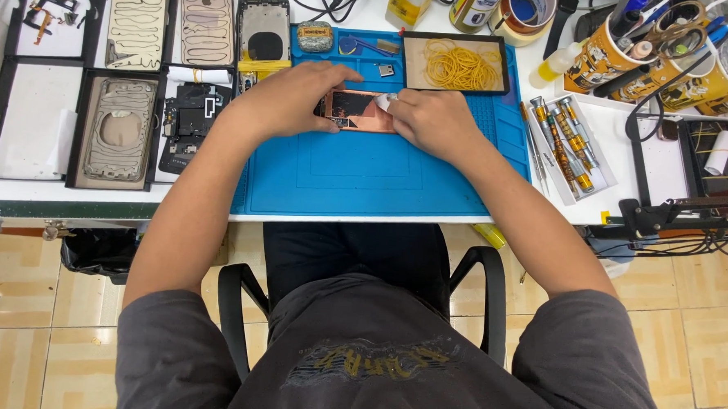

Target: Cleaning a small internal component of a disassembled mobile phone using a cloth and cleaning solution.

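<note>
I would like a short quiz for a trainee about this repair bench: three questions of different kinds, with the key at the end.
1. True or false: the left hand rests on the copper-coloured phone frame.
2. Which thing fills the black tray at the back of the blue mat? A) screws B) yellow rubber bands C) batteries
3. Fill in: the right hand presses a small white ____ onto the frame.

Key: 1 true. 2 B. 3 wipe, or a scrap of cloth; the picture does not show which.
</note>
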